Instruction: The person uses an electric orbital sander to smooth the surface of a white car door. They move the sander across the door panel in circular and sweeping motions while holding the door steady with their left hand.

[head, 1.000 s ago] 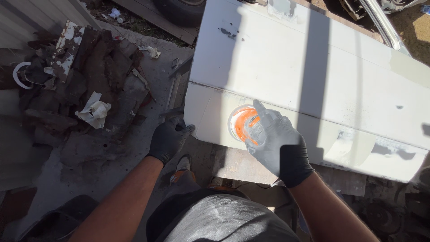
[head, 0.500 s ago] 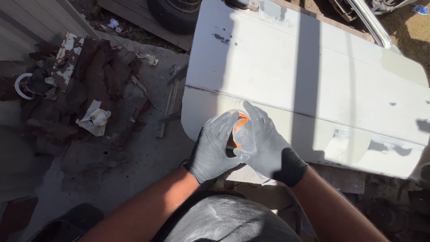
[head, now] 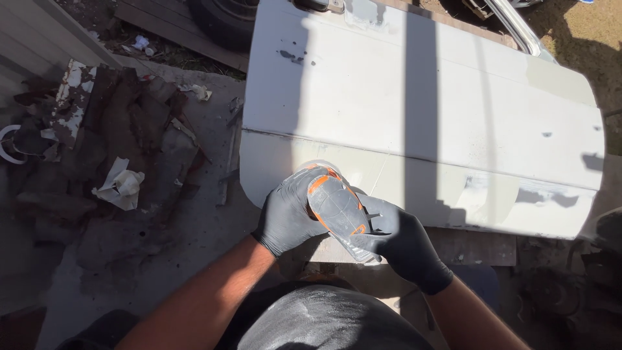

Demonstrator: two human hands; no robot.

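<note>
Two gloved hands, left hand [head: 288, 214] and right hand [head: 398, 240], both grasping one orange-smeared clear container [head: 338, 210], one white car door [head: 421, 110]

- The clear plastic container [head: 337, 210] with orange marks is partly covered by both gloved hands; its contents cannot be made out.
- The left hand [head: 288, 217] hides the container's far side, and its fingers [head: 304, 185] curl out of sight behind it.
- The right hand [head: 402, 243] lies in shadow, so its fingers blur together.
- The tyre [head: 223, 13] is cut off by the top edge.
- The white car door panel [head: 453, 110] runs past the top edge.
- The white ring [head: 8, 146] is cut by the left edge.
</note>
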